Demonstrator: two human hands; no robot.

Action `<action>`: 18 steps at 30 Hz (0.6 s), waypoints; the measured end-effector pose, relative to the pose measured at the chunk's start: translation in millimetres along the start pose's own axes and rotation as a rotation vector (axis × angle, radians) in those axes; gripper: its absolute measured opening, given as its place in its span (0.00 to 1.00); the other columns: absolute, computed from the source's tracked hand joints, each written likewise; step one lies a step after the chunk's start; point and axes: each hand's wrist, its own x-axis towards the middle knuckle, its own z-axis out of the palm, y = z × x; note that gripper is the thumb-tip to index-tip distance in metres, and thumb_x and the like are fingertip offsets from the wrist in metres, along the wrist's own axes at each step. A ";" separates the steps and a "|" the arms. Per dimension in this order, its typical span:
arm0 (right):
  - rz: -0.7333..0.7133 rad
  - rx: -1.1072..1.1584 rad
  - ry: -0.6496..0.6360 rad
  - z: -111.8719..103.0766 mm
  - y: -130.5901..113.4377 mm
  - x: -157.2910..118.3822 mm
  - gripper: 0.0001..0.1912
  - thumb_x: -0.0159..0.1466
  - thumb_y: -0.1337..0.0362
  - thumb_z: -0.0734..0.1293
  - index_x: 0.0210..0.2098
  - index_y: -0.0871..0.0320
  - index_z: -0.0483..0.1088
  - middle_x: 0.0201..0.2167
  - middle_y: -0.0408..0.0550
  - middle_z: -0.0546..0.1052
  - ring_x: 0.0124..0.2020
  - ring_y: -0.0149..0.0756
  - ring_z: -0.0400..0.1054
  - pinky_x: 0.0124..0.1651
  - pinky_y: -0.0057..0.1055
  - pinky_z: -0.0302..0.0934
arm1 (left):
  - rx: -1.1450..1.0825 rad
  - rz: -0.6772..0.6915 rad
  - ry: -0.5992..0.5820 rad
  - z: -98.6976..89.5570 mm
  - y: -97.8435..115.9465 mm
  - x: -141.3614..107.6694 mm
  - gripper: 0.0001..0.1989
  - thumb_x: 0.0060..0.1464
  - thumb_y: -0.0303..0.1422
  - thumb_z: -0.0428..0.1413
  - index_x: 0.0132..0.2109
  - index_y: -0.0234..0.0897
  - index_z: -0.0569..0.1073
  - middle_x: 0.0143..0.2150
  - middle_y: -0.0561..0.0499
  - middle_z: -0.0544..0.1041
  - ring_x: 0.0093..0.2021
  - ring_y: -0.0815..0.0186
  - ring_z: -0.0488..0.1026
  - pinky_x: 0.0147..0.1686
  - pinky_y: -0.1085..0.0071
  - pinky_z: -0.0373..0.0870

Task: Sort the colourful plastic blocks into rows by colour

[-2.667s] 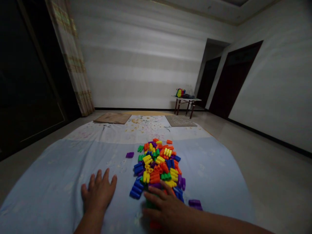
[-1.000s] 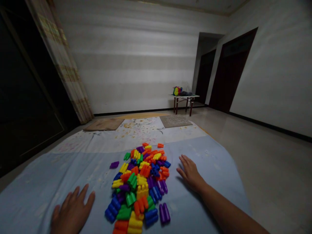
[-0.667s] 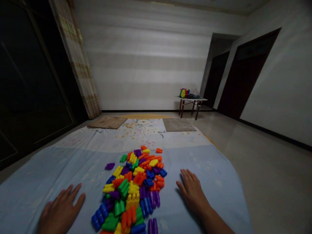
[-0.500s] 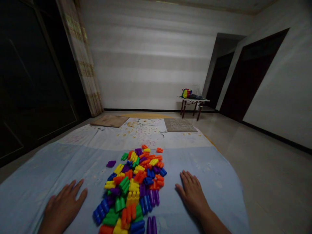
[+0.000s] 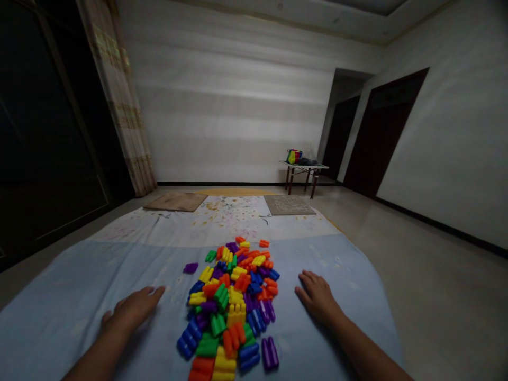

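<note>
On blue cloth lie glossy, ridged, multicoloured blocks.

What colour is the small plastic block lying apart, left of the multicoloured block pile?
Purple; the small plastic block shows in the head view, the only one.

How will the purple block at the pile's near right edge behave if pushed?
The purple block looks like rigid moulded plastic, so it should keep its shape. Its shiny surface suggests it may feel slippery. Its joined tubes lie side by side on the light blue cloth, so it would probably slide rather than roll.
</note>
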 end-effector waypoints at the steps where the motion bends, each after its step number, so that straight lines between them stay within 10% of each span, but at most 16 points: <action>1: -0.009 0.032 0.008 -0.6 -2.1 6.8 0.27 0.62 0.50 0.55 0.54 0.60 0.64 0.57 0.56 0.64 0.59 0.45 0.55 0.60 0.45 0.47 | -0.021 -0.015 -0.004 -1.6 10.3 -2.1 0.27 0.48 0.47 0.43 0.46 0.36 0.74 0.48 0.41 0.75 0.49 0.50 0.69 0.49 0.55 0.61; 6: -0.059 0.295 0.055 1.1 -30.0 69.4 0.27 0.62 0.51 0.56 0.54 0.61 0.63 0.56 0.57 0.64 0.58 0.42 0.57 0.59 0.41 0.50 | -0.073 0.150 0.176 17.3 45.4 -29.5 0.25 0.53 0.42 0.38 0.49 0.34 0.71 0.51 0.44 0.73 0.51 0.58 0.68 0.52 0.62 0.58; 18: -0.014 0.654 -0.099 53.3 -95.9 180.9 0.39 0.56 0.39 0.58 0.54 0.64 0.63 0.56 0.58 0.64 0.58 0.46 0.55 0.60 0.41 0.46 | -0.154 0.191 0.206 37.8 33.3 -23.8 0.26 0.53 0.42 0.36 0.46 0.35 0.72 0.48 0.46 0.75 0.49 0.59 0.70 0.52 0.64 0.59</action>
